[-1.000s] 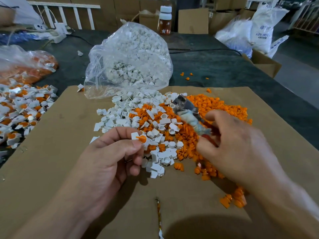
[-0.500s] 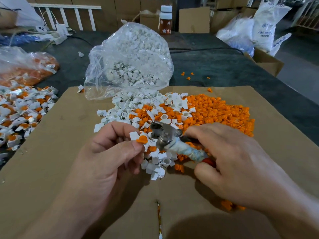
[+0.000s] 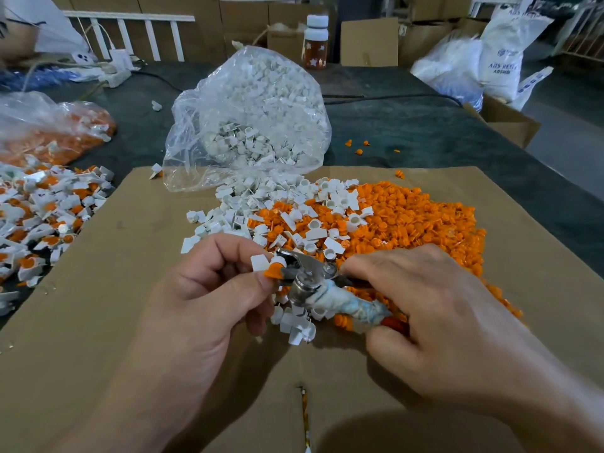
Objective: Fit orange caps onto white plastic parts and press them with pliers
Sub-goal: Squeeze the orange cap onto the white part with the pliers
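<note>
Fingers [image 3: 228, 246] of the left hand [image 3: 202, 299] pinch a white part [image 3: 260, 262] whose orange cap [image 3: 274, 269] sits in the pliers [image 3: 304, 279] gripped by the right hand [image 3: 441, 308], over the cardboard [image 3: 130, 256]; finished pieces [image 3: 42, 210] heap left of the cardboard, but many loose caps [image 3: 408, 223] wait on it.

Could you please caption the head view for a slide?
Left hand pinches a white part; pliers in the right hand grip its orange cap.
</note>
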The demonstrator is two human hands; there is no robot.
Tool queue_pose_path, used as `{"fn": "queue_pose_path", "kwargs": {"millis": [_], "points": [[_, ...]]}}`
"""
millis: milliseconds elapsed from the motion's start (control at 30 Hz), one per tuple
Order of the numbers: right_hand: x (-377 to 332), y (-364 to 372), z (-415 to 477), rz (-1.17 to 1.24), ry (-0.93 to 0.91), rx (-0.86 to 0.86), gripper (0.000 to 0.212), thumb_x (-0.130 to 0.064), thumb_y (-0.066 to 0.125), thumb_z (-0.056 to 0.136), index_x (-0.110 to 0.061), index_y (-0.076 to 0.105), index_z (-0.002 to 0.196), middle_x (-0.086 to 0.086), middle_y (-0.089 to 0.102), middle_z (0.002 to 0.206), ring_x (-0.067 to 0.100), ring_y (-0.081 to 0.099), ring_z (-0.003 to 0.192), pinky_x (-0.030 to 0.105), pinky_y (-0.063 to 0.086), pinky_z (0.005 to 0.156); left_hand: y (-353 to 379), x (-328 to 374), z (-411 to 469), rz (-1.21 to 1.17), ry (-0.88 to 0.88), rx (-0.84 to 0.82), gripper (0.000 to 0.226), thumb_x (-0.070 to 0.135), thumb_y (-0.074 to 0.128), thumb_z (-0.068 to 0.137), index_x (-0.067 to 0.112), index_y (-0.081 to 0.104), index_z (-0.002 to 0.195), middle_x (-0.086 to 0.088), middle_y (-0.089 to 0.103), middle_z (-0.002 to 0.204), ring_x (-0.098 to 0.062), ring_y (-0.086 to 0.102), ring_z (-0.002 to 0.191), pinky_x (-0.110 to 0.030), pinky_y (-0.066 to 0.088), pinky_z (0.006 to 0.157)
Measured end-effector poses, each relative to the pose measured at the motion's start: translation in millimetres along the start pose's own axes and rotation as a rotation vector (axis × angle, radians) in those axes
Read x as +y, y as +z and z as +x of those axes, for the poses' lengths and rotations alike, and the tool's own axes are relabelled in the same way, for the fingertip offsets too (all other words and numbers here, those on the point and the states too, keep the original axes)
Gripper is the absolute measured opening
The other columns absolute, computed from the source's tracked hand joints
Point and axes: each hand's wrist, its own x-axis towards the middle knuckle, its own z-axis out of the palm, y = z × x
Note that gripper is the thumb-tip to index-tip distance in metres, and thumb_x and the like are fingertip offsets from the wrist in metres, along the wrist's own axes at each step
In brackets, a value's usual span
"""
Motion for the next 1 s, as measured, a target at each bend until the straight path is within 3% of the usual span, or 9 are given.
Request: {"fn": "queue_pose_path", "kwargs": {"millis": [400, 567, 667, 833, 1000], "points": [[2.6, 3.0, -0.2, -0.016, 0.016, -0.030, 0.052, -0.037, 0.044, 0.076, -0.022, 0.061, 0.123, -0.010, 0.066, 0.107, 0.012, 0.059, 0.098, 0.039, 0.050, 0.081, 0.3, 2.8, -1.0, 0.090, 0.023, -0.018, 0.012, 0.010, 0.064, 0.071, 0.019, 0.071, 0.075, -0.004, 0.057, 0.054, -0.008, 0.053, 0.046, -0.015, 0.042, 0.042], [2.2, 3.9, 2.1, -0.044, 0.052, -0.076, 0.042, -0.051, 0.042, 0.084, -0.028, 0.064, 0.111, -0.014, 0.062, 0.090, 0.011, 0.058, 0.082, 0.031, 0.049, 0.069, -0.6, 0.5, -1.8, 0.098, 0.026, -0.057, 0.017, 0.026, 0.074, 0.062, 0.019, 0.072, 0.078, -0.008, 0.058, 0.059, -0.013, 0.054, 0.049, -0.019, 0.046, 0.045], [1.6, 2.0, 1.4, -0.073, 0.091, -0.095, 0.041, -0.056, 0.036, 0.082, -0.030, 0.065, 0.097, -0.012, 0.059, 0.082, 0.013, 0.058, 0.077, 0.035, 0.049, 0.063, -0.1, -1.3, -2.8, 0.118, 0.034, -0.059, 0.020, 0.032, 0.072, 0.064, 0.021, 0.072, 0.080, -0.008, 0.059, 0.061, -0.016, 0.055, 0.050, -0.020, 0.046, 0.046], [-3.5, 0.7, 2.8, -0.117, 0.130, -0.144, 0.054, -0.063, 0.018, 0.079, -0.032, 0.061, 0.090, -0.011, 0.056, 0.081, 0.011, 0.055, 0.078, 0.033, 0.046, 0.066, -1.2, -1.8, -3.3, 0.110, 0.027, -0.058, 0.020, 0.032, 0.073, 0.063, 0.021, 0.072, 0.080, -0.010, 0.059, 0.061, -0.017, 0.055, 0.049, -0.020, 0.046, 0.045], [-5.9, 0.6, 1.7, -0.102, 0.134, -0.138, 0.054, -0.062, 0.017, 0.079, -0.029, 0.061, 0.086, -0.011, 0.055, 0.078, 0.012, 0.054, 0.076, 0.034, 0.046, 0.067, -2.4, -1.2, -4.1, 0.114, 0.033, -0.064, 0.019, 0.032, 0.073, 0.066, 0.022, 0.072, 0.081, -0.010, 0.060, 0.061, -0.017, 0.056, 0.049, -0.019, 0.047, 0.046]]}}
